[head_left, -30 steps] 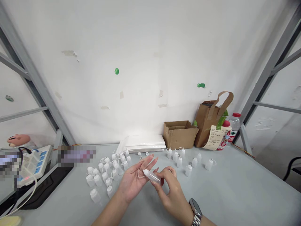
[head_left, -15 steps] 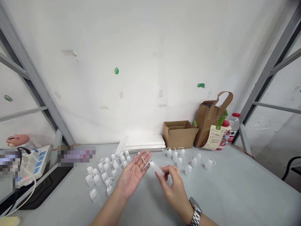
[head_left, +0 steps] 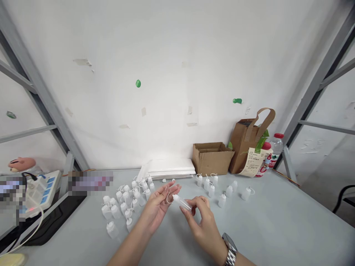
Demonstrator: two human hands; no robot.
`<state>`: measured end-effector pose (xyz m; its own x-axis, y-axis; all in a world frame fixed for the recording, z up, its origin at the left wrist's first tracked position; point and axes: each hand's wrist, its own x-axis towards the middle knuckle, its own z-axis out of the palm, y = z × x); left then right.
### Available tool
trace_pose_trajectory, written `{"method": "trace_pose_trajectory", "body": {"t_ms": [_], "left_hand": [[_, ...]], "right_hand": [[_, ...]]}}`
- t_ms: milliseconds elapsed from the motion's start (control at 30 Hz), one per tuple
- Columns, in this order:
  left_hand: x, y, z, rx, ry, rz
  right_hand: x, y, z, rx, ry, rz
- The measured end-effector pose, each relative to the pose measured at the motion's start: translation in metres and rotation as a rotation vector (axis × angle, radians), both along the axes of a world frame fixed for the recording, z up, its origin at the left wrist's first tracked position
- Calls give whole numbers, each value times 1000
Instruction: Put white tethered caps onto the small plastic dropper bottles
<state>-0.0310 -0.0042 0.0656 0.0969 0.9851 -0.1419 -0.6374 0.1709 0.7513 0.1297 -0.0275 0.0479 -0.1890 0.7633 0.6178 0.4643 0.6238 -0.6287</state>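
My right hand [head_left: 200, 212] pinches the lower end of a small translucent squeeze bottle [head_left: 181, 202], which lies tilted with its nozzle toward my left hand. A thin white cap strap [head_left: 168, 198] loops from the bottle's neck up to my left hand [head_left: 162, 201]. There the thumb meets the fingers on the strap's end, palm partly upward; the cap itself is hidden. To the left stands a cluster of similar small bottles [head_left: 126, 197]. Several more bottles [head_left: 211, 191] stand to the right, some with looped straps.
Behind the hands lie a stack of white sheets [head_left: 170, 168], two tiny white pieces and an open cardboard box [head_left: 213, 162]. A brown paper bag [head_left: 244, 142] and drink bottles [head_left: 274, 151] stand at the back right. On the left are a power strip [head_left: 46, 195] and a black flat object [head_left: 55, 220].
My left hand has gone from an open palm to thumb and fingers closed on the strap's end. The bottle in my right hand has shifted slightly left and down.
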Motion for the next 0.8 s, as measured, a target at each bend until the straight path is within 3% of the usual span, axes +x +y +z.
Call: {"method": "trace_pose_trajectory", "body": {"t_ms": [800], "left_hand": [[0, -3, 6, 183, 345, -26]], "right_hand": [[2, 2, 1, -33, -68, 10]]}}
